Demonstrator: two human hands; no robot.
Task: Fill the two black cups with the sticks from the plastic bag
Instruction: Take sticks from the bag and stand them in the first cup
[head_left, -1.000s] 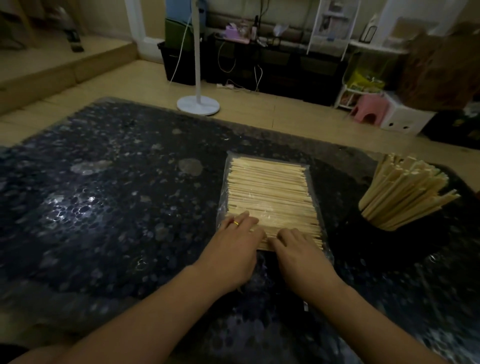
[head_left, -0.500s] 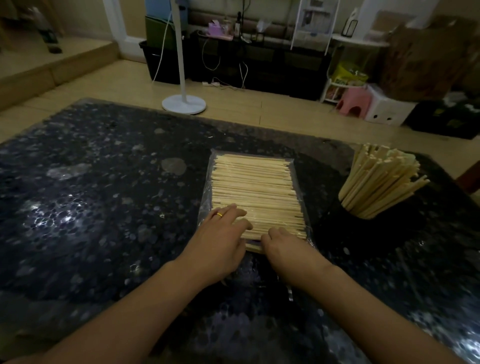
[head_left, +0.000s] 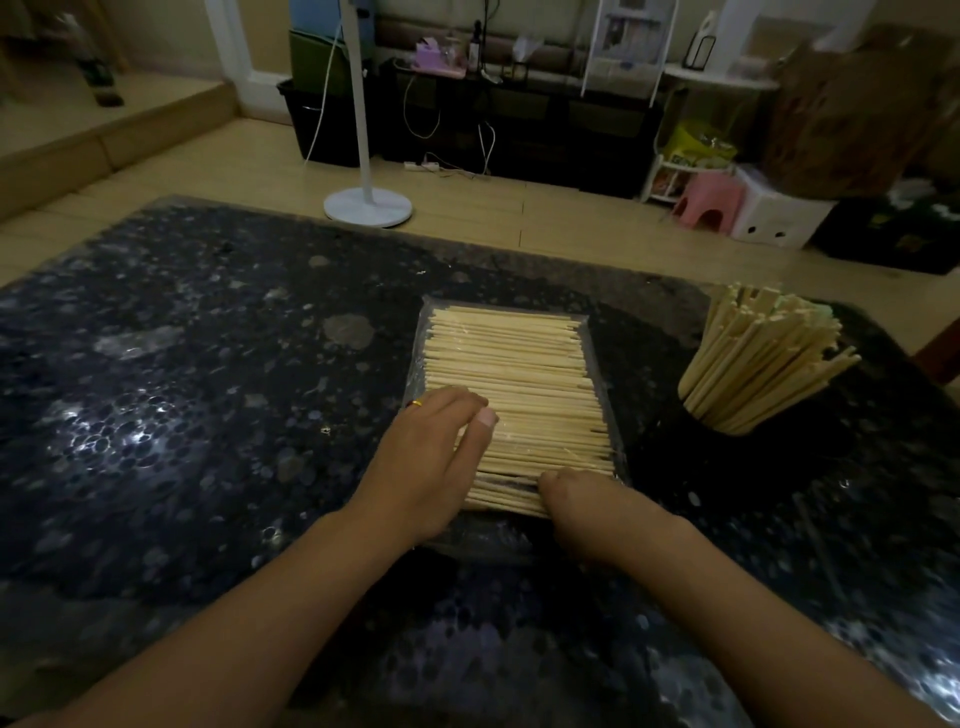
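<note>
Sticks (head_left: 511, 384) in plastic bag (head_left: 415, 374) on speckled dark table (head_left: 182, 364); left hand (head_left: 431, 457) flat, right hand (head_left: 587, 504) fingers curled, grip unclear.

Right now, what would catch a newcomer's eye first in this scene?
Probably the flat plastic bag packed with pale wooden sticks, lying mid-table on the dark speckled table, with the left hand and right hand at its near end. To its right, a black cup bristles with sticks already loaded.

view: single head camera, looking forward and down
range: close above the dark speckled stone table (head_left: 156, 415), near edge
</note>
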